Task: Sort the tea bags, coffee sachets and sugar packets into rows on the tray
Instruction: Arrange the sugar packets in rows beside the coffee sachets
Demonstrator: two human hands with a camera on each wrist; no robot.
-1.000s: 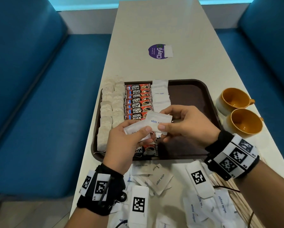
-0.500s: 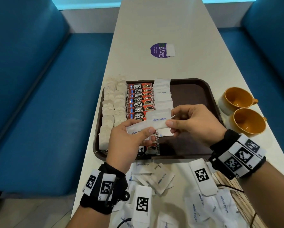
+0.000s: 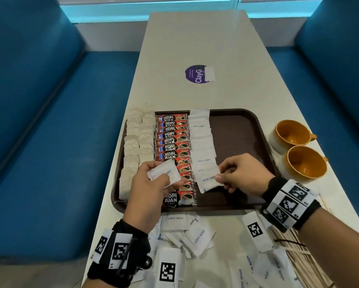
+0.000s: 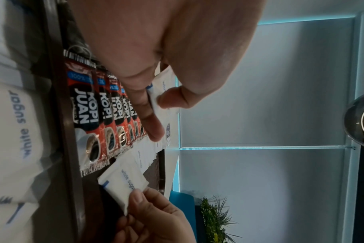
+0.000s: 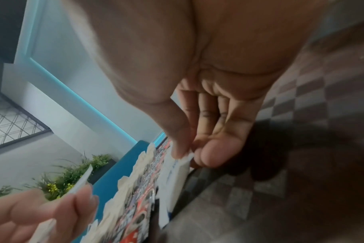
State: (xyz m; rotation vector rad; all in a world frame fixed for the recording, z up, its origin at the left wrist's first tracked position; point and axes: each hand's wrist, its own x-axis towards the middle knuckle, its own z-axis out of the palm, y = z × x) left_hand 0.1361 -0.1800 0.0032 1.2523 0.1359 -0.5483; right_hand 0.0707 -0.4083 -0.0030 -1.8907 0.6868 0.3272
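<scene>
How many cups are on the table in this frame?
2. Both orange cups stand on the table right of the tray: the farther cup and the nearer cup close beside it. Both look empty; none seems hidden.

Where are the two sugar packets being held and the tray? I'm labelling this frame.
left hand's sugar packet [image 3: 164,175], head view, its middle.
right hand's sugar packet [image 3: 208,180], head view, printed face.
tray [image 3: 236,132], head view, bare floor.
</scene>
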